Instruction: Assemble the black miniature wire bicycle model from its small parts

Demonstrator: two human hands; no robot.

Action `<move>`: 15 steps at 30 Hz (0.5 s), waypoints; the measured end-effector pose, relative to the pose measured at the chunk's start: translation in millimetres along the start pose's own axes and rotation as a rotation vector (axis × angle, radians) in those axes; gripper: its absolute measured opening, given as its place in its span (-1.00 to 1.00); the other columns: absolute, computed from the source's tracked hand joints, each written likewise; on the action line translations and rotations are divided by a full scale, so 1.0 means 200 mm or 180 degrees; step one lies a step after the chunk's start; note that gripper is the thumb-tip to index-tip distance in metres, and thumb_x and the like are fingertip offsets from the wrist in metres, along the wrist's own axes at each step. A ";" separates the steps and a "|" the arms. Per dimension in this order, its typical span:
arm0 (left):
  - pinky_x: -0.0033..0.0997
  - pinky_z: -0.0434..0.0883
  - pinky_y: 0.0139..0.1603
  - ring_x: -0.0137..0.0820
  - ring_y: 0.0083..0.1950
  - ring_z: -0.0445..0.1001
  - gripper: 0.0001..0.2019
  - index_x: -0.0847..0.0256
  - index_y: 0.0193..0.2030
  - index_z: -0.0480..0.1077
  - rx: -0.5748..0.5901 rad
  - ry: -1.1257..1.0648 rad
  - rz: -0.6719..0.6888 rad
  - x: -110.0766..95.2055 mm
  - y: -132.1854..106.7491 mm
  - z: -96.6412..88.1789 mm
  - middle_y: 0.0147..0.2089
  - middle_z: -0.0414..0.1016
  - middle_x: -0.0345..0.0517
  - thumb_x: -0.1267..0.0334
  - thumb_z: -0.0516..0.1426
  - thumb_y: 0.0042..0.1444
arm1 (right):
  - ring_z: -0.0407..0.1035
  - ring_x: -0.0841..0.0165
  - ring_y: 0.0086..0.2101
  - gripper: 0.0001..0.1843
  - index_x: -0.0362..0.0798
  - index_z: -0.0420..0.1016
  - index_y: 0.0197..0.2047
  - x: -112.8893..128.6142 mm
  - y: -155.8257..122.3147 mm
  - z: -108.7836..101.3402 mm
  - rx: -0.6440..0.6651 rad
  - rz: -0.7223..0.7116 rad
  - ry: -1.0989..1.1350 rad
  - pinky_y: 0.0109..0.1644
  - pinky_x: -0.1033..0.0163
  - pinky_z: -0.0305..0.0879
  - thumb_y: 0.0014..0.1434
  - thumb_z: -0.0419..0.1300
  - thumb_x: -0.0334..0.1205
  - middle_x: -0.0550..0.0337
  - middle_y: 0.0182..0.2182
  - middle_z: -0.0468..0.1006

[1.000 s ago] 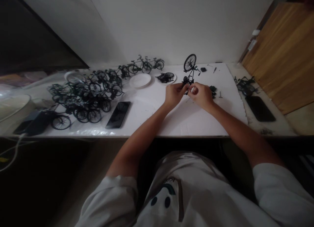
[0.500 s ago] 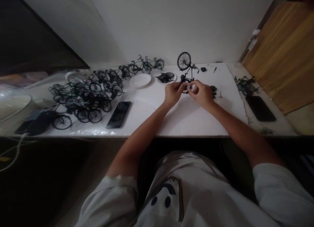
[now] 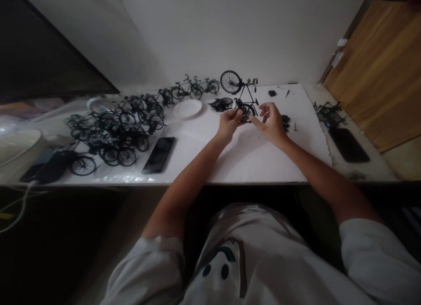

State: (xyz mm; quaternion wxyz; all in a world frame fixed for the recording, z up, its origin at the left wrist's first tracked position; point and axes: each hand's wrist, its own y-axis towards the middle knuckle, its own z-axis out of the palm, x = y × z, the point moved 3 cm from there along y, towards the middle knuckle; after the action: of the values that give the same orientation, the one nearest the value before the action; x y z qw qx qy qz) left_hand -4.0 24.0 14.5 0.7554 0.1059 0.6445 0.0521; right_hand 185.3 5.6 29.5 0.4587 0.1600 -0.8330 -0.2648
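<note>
Black model bicycle (image 3: 244, 99) between hands (image 3: 229, 124) (image 3: 272, 123)

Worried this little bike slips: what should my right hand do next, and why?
Probably close the right hand on the model bicycle: only the left hand pinches it, at its lower wheel; it tilts, front wheel up, and the right fingers are open beside it.

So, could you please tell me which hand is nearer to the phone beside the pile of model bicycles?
Left. The left hand sits right of the phone, holding the model bicycle; the right hand is farther right.
</note>
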 end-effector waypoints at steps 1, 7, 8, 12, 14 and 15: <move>-0.30 0.68 0.03 -0.37 -0.13 0.70 -0.56 0.22 -0.17 0.55 0.0008 -0.0047 -0.0026 0.00 0.00 0.00 -0.17 0.72 0.00 -0.18 0.38 0.30 | 0.37 0.32 -0.34 -0.51 0.11 0.38 0.13 0.00 0.00 0.00 0.0023 -0.0030 0.0036 -0.09 0.06 0.50 0.29 0.42 0.11 0.15 -0.11 0.54; -0.30 0.67 0.01 -0.38 -0.17 0.69 -0.59 0.22 -0.15 0.57 0.0158 -0.0129 -0.0120 0.00 -0.01 0.02 -0.19 0.72 -0.02 -0.13 0.42 0.28 | 0.44 0.23 -0.25 -0.73 0.09 0.47 -0.05 -0.02 0.01 0.02 0.0037 -0.0105 -0.0001 -0.01 0.00 0.53 0.39 0.33 0.06 0.06 -0.08 0.52; -0.29 0.67 0.01 -0.38 -0.17 0.69 -0.59 0.22 -0.15 0.56 0.0173 -0.0117 -0.0117 -0.01 -0.01 0.02 -0.19 0.72 -0.01 -0.13 0.42 0.29 | 0.43 0.23 -0.24 -0.73 0.08 0.47 -0.10 -0.02 0.01 0.02 0.0052 -0.0079 -0.0037 -0.01 0.00 0.53 0.39 0.33 0.08 0.06 -0.09 0.52; -0.29 0.67 0.02 -0.37 -0.14 0.70 -0.59 0.21 -0.15 0.56 0.0187 -0.0105 -0.0122 -0.01 -0.02 0.02 -0.17 0.73 0.00 -0.14 0.41 0.29 | 0.42 0.25 -0.24 -0.68 0.06 0.47 -0.19 -0.01 0.01 0.02 0.0088 -0.0020 -0.0068 -0.01 0.03 0.50 0.39 0.33 0.12 0.10 -0.14 0.49; -0.30 0.67 0.02 -0.37 -0.14 0.70 -0.57 0.21 -0.16 0.56 0.0173 -0.0120 -0.0166 -0.01 -0.02 0.02 -0.17 0.73 -0.02 -0.16 0.43 0.26 | 0.41 0.26 -0.24 -0.68 0.06 0.46 -0.22 -0.01 0.01 0.02 0.0075 -0.0007 -0.0067 -0.01 0.04 0.48 0.39 0.34 0.11 0.12 -0.16 0.48; -0.30 0.67 0.02 -0.37 -0.14 0.70 -0.56 0.21 -0.16 0.55 0.0171 -0.0130 -0.0188 -0.01 -0.01 0.02 -0.18 0.73 -0.02 -0.17 0.43 0.25 | 0.41 0.26 -0.25 -0.67 0.06 0.45 -0.23 -0.02 0.01 0.02 0.0076 0.0001 -0.0067 -0.01 0.04 0.47 0.38 0.35 0.10 0.12 -0.17 0.48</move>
State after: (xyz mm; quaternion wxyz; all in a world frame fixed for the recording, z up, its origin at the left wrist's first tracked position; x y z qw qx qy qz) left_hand 0.4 20.4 15.8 0.7665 0.1081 0.6330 0.0103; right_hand 183.3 10.1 26.8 0.4480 0.1624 -0.8409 -0.2565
